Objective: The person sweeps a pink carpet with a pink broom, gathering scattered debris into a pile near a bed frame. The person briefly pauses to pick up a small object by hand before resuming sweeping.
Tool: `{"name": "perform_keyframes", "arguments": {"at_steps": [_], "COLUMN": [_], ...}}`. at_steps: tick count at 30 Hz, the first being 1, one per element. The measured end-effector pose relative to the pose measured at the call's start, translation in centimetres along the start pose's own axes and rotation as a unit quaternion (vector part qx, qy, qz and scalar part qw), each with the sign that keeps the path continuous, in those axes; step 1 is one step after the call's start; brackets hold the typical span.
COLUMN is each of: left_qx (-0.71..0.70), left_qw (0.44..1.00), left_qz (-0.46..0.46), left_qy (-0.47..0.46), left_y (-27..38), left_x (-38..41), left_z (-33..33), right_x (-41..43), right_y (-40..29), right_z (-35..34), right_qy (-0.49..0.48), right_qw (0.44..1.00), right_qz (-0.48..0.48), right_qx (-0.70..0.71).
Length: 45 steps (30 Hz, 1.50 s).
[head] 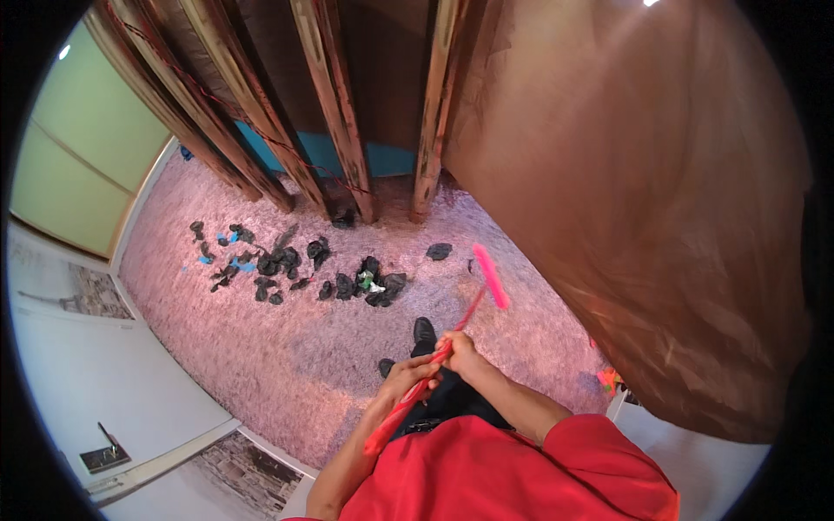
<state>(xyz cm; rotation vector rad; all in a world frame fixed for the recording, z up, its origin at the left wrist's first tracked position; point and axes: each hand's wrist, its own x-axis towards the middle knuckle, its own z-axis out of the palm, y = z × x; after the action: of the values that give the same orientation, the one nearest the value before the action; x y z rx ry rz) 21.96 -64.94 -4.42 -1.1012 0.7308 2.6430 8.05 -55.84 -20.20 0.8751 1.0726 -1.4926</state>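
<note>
A broom with a red handle (405,405) slants away from my body across the middle of the view. My right hand (461,352) grips the handle on the far side, and my left hand (407,380) holds it nearer to me. The pink broom head (490,276) is at the carpet, right of my shoes. Crumpled black scraps (279,262), perhaps plastic, lie scattered to the left of the head, with blue bits (242,266) and a green-and-white crumpled piece (369,282) among them. One dark scrap (439,251) lies closer to the head.
Pinkish shaggy carpet (345,338) covers the floor. Several wooden posts (335,111) stand along the far side, with a red cord (260,133) strung across some. Brown sheeting (625,195) hangs at right. A white door (98,371) is at left; a colourful object (609,380) lies at right.
</note>
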Motion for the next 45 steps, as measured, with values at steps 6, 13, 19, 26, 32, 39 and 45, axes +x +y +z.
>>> {"name": "perform_keyframes", "arguments": {"at_steps": [6, 13, 19, 26, 32, 39, 45], "left_qx": [-0.020, -0.018, 0.012, -0.046, -0.027, 0.036, -0.005], "left_qw": [1.000, 0.979, 0.976, 0.998, 0.991, 0.996, 0.998], "left_qz": [-0.001, 0.081, 0.116, 0.017, -0.100, -0.086, -0.040], "left_qy": [0.006, 0.187, 0.186, 0.050, -0.079, -0.001, 0.048], "left_y": [2.3, 8.5, 12.2, 14.0, 12.9, 13.9, 14.5], "left_x": [5.2, -1.6, -5.8, -4.4, 0.6, -5.3, -8.7], "left_z": [-0.1, 1.1, 1.5, -4.9, -12.9, -15.2, -15.0], "right_x": [5.1, 0.1, -3.6, 0.8, 4.1, 7.7, 3.4], "right_y": [-3.3, 0.9, 2.3, 3.5, 6.3, 14.5, 17.6], "right_z": [1.3, 14.0, 18.9, 17.7, 15.4, 16.2, 21.4], "right_qy": [0.027, -0.093, -0.130, -0.013, -0.005, 0.013, -0.030], "right_qw": [0.999, 0.976, 0.968, 0.996, 0.999, 0.996, 1.000], "right_qz": [0.015, 0.037, 0.012, -0.046, -0.006, -0.060, -0.004], "right_qx": [-0.033, -0.196, -0.217, -0.076, 0.042, -0.062, -0.007]}}
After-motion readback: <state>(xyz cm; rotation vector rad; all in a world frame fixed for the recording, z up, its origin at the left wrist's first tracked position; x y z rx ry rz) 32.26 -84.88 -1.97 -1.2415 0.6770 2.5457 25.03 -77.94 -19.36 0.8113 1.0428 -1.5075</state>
